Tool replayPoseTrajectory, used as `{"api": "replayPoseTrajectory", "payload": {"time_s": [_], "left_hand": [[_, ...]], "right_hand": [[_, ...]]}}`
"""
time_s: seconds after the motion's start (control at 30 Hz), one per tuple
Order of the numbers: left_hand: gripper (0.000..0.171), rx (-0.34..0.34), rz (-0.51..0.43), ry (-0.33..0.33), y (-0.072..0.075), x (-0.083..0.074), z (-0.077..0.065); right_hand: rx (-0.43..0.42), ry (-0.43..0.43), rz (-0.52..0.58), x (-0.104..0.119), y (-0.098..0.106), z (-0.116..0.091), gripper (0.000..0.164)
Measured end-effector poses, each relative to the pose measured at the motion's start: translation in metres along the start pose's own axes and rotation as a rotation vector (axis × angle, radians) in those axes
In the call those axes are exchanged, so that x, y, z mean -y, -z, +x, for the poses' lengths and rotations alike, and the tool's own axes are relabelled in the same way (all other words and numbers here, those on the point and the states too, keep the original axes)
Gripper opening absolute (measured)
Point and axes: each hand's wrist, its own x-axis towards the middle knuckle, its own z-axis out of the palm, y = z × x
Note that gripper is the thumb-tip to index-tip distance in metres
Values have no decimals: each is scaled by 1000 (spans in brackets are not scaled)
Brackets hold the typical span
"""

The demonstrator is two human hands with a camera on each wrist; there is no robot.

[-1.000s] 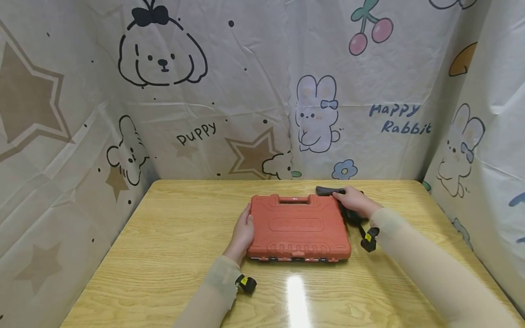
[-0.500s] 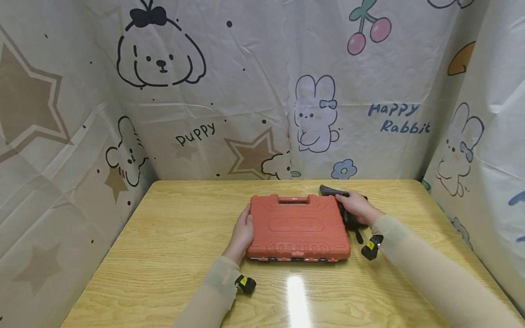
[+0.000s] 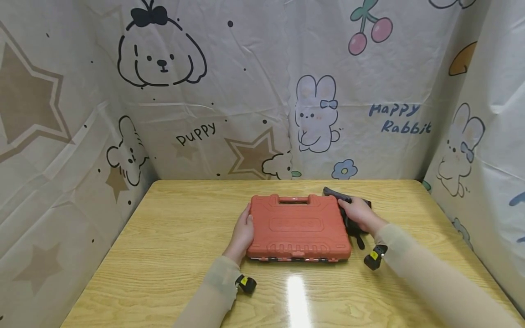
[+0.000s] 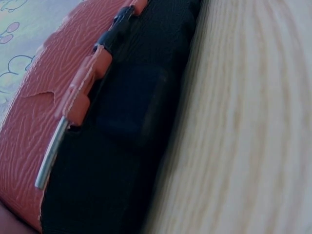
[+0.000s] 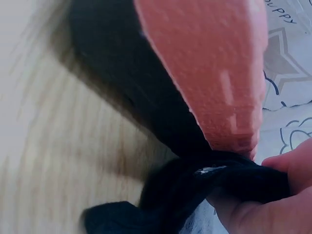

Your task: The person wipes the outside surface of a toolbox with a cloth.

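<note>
head view: a red case (image 3: 298, 228) with a black lower half lies closed on the wood-grain tabletop (image 3: 172, 255), just right of the middle. its carry handle (image 3: 294, 200) is at the far edge, and a row of red and black joints runs along the near edge. the left hand (image 3: 241, 233) rests against the left side of the case, its visible fingers extended along that side rather than clenched, the thumb by the upper edge. the right hand (image 3: 358, 212) is near the case's far right corner, thumb and fingers pinching a black item (image 3: 336, 194) that looks soft, like fabric. one end of it sticks out past the fingers beyond that corner, and another part trails beside the right side of the case, toward the person. the right wrist view shows it bunched in the grasp, just beside a corner of the case; whether the two touch i cannot tell. the left wrist view shows a metal pin (image 4: 52, 153) in line with the joints. cream sleeves (image 3: 434, 269) cover both arms, and a small black device (image 3: 248, 284) with a yellow mark sits at each wrist. behind the tabletop is a pale sheet (image 3: 254, 54) printed with a puppy, rabbits, stars and cherries.
</note>
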Motion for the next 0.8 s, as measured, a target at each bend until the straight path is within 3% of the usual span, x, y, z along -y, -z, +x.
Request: {"api": "replayPoseTrajectory", "payload": {"time_s": [0.3,0.8], "left_hand": [[53,5,-4,17,-1,0,0],[53,-3,2,2,-1,1,2]], "right_hand": [[-51,42,-140,-6,-5,-17,61],[-103,108,-231,-15,-12,-46,49]]}}
